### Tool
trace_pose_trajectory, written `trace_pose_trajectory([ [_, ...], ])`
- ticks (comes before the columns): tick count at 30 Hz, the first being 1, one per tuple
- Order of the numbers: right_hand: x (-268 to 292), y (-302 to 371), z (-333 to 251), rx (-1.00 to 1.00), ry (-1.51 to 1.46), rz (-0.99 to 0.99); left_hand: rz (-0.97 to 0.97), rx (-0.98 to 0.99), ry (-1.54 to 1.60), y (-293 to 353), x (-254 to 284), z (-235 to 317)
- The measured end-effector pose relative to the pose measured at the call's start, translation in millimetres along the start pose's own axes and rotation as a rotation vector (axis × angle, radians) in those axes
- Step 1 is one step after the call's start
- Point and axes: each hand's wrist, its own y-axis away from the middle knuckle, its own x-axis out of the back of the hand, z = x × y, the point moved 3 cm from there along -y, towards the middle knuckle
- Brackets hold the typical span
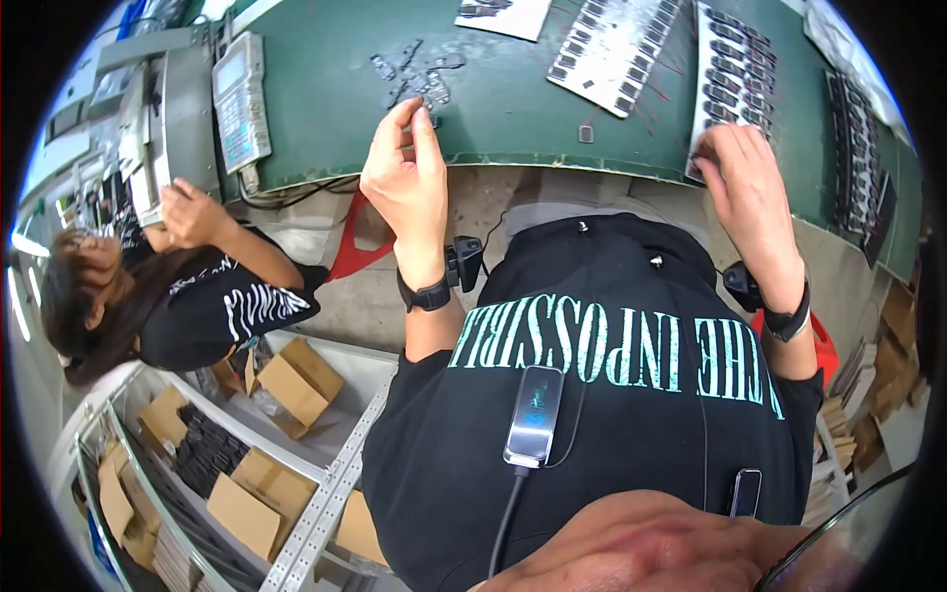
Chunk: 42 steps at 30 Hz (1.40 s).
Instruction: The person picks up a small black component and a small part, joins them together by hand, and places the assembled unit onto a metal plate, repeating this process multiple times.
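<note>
My left hand (409, 168) is raised at the table's front edge, thumb and forefinger pinched together. A small dark bit shows beside the thumb, but I cannot make out what the fingers hold. Just beyond them lies a loose pile of small grey-black plastic parts (434, 87). My right hand (742, 173) is closed, with fingers curled toward the thumb, at the near end of a white board (702, 74) carrying rows of small black modules (725, 89). Whatever is between those fingers is hidden. A single small square part (586, 134) lies on the green table (493, 128) between my hands.
Another white board (607, 54) bears small modules with thin red wires. At the right stands a dark strip of parts (853, 158). A grey keypad device (242, 104) sits at the left, near a co-worker's hand (192, 212). Cardboard boxes (301, 380) fill shelving at lower left.
</note>
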Motion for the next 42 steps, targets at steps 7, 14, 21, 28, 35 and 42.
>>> trace_pose_trajectory([
  [7, 17, -5, 2, -0.077, -0.266, 0.258, 0.047, -0.377, -0.374, -27, -6, 13],
  [14, 29, 8, 6, -0.306, -0.754, 0.334, -0.196, -0.705, -0.583, -66, -29, 22],
  [21, 14, 10, 8, -0.21, -1.355, 0.31, -0.389, -0.802, -0.471, -54, -31, 37],
  [28, 3, -2, 3, -0.304, -1.226, 0.291, -0.353, -0.896, -0.226, -16, -23, 12],
  [35, -7, -20, -9, -0.344, -1.275, 0.19, 0.036, -0.513, -0.343, 18, -31, 16],
  [42, -13, -22, -12, -0.401, -1.305, 0.147, 0.099, -0.434, -0.48, 5, -28, 10],
])
